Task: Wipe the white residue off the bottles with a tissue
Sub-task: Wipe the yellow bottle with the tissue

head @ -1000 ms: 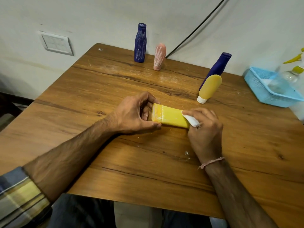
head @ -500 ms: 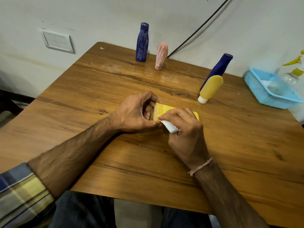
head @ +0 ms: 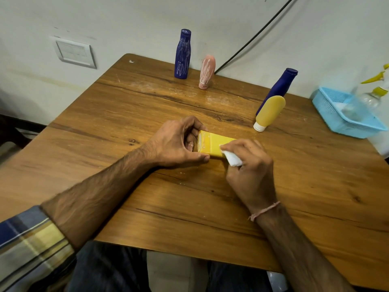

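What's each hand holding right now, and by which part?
Left hand pinches the yellow bottle lying on the table at its left end. Right hand holds a wadded tissue against the bottle.

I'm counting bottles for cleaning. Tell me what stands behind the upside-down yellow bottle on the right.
A dark blue bottle stands right behind the yellow bottle, with its cap up. The yellow bottle covers its lower part, so the base and any residue there cannot be seen.

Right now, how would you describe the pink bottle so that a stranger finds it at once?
Look at the wooden table's far edge, against the wall. Two bottles stand there side by side: the pink bottle is right of the dark blue bottle. It is the shorter one, streaked white, with a rounded top.
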Available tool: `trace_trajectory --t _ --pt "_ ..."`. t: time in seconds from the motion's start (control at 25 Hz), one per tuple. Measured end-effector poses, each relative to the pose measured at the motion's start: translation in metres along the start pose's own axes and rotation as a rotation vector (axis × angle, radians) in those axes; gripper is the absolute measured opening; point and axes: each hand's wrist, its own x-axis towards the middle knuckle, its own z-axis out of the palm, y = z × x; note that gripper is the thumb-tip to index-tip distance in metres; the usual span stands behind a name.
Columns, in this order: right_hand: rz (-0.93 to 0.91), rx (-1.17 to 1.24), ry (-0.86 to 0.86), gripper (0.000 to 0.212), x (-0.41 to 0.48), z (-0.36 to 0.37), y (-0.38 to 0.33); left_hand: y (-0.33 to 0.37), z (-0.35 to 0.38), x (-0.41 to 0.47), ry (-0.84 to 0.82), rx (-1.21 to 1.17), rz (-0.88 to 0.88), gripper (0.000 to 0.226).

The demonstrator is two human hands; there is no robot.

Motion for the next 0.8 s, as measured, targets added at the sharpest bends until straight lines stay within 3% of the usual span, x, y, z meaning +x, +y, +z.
trace_trajectory --t 0.08,0.2,0.36,0.52,0.68,0.8 --pt "0.044 -0.003 0.019 0.040 -0.002 0.007 -0.012 -0.001 0.001 0.000 0.008 0.011 0.003 0.063" --pt "-0.123 0.054 -0.063 0.038 -0.012 0.010 -0.023 -0.002 0.001 -0.001 0.018 0.010 0.028 0.066" --pt "0.037 -0.017 0.002 0.037 -0.005 0.007 -0.009 -0.002 0.001 0.000 0.012 0.038 -0.008 0.062" --pt "-0.167 0.036 -0.091 0.034 -0.011 0.013 -0.025 -0.002 0.002 -0.001 0.008 0.044 0.032 0.058" --pt "0.055 -0.045 0.021 0.037 0.010 0.016 -0.022 0.000 0.003 -0.002 0.007 0.083 0.020 0.060" --pt "-0.033 -0.011 -0.037 0.039 0.018 0.025 -0.041 0.002 0.005 -0.003 0.016 0.074 0.041 0.052"
